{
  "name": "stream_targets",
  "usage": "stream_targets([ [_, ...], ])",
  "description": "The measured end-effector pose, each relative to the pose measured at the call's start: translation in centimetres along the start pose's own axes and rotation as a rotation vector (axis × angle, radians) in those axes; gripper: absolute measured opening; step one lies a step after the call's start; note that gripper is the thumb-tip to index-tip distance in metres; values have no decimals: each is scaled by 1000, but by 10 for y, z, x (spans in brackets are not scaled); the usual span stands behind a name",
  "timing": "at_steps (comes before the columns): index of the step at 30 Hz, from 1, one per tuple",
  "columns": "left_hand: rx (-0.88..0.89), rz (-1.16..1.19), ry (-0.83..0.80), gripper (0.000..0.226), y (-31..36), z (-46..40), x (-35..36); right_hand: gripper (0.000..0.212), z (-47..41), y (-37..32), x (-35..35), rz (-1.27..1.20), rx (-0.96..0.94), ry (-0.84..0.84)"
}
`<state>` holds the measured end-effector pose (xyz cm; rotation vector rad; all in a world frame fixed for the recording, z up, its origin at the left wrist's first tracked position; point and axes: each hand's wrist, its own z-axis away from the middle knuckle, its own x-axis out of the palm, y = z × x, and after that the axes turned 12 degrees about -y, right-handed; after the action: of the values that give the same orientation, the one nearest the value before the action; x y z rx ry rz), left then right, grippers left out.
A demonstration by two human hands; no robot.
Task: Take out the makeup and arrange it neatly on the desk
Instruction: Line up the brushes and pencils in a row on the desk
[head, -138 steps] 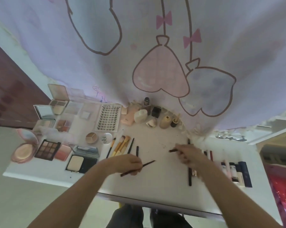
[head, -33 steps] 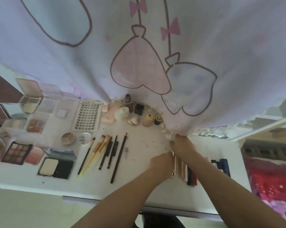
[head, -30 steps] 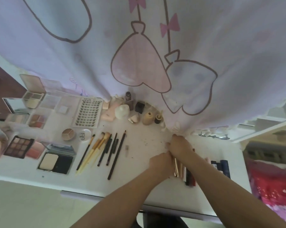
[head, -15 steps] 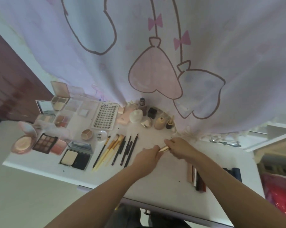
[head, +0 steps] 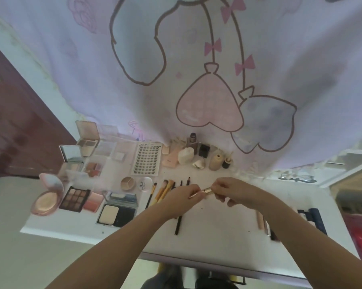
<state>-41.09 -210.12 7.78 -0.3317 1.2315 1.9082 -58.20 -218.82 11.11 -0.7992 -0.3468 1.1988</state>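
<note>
Left hand (head: pixel 184 195) and right hand (head: pixel 228 189) both pinch one gold tube (head: pixel 203 191) above table (head: pixel 217 243) centre, fingers curled tight; brushes (head: pixel 163 190) at 9 o'clock.

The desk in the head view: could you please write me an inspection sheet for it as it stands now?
Surface: white desk, dark specks on it.
Job's things: open palettes and compacts at left; lash tray; brushes in a row; small bottles at the back; tubes at right.
Clutter: nothing seen.
Grippers: left hand and right hand both hold one gold tube above the desk.
Cables: nothing seen.
Surroundings: printed curtain hanging onto the desk's back edge; dark red door at left; shelf at right.
</note>
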Motion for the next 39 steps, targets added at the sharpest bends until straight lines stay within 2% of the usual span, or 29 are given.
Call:
stream_targets([
  [1,-6,-34,-3,27,-2,3,-3,18,1,-2,2,-52,-12,-23],
  [3,1,-66,-5,30,-5,7,-5,29,3,-6,7,-118,19,-44],
  [5,21,-84,-15,32,-5,10,-7,45,0,-9,14,-62,99,-1],
  [6,26,-94,-24,31,-4,10,-8,46,-2,-9,17,-31,116,29],
  [11,21,46,-59,29,-2,13,-14,11,4,-5,15,-105,-58,-2],
  [13,39,57,-82,29,-1,14,-16,21,8,-6,16,-145,-17,-9],
  [16,75,6,-100,29,3,13,-17,43,9,-7,19,-74,97,28],
  [17,72,-14,-104,28,4,12,-18,41,8,-5,19,-64,91,37],
  [21,41,-1,-95,29,3,8,-18,12,7,2,16,-166,-16,30],
  [23,54,-28,-91,29,3,7,-19,25,8,1,15,-201,-4,34],
  [25,74,-55,-112,27,2,5,-20,40,8,-1,14,-149,47,10],
  [26,93,-49,-127,27,0,3,-20,41,8,-1,14,-104,64,-4],
  [30,132,26,-192,32,-4,-8,-24,27,10,0,5,-20,14,23],
  [34,47,307,-329,38,-10,-10,-39,13,23,8,-11,-64,-69,156],
  [39,20,291,-387,36,-7,-17,-40,11,23,24,-16,-44,-6,168],
])
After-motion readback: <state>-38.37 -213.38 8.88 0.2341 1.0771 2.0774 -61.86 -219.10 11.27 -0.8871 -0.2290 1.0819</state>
